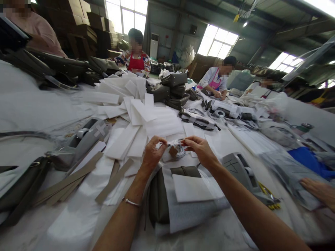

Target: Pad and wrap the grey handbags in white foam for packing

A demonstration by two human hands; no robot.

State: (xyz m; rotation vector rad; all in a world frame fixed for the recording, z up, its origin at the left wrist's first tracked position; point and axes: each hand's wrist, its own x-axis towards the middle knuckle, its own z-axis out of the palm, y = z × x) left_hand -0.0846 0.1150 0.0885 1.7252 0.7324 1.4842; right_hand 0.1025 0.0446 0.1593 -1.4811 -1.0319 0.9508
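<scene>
Near the middle, a pale coiled bundle (180, 150) with a small brown piece (173, 151) on it lies between my hands; its exact kind is unclear. My left hand (155, 150) is closed in a pinch at its left edge. With thumb and fingertips my right hand (201, 149) pinches its right edge. Just below lies a dark olive bag (159, 198), partly covered by thin white wrapping (183, 218). A white foam sheet (192, 188) rests on that wrapping.
Grey tape dispensers (87, 139) stand left and right (242, 174). White foam sheets (123, 143) and brown card strips (70, 181) cover the left side. Dark bags (174, 87) are piled behind. Another person's hand (318, 190) reaches in at right, on plastic film; co-workers (214, 82) stand across the table.
</scene>
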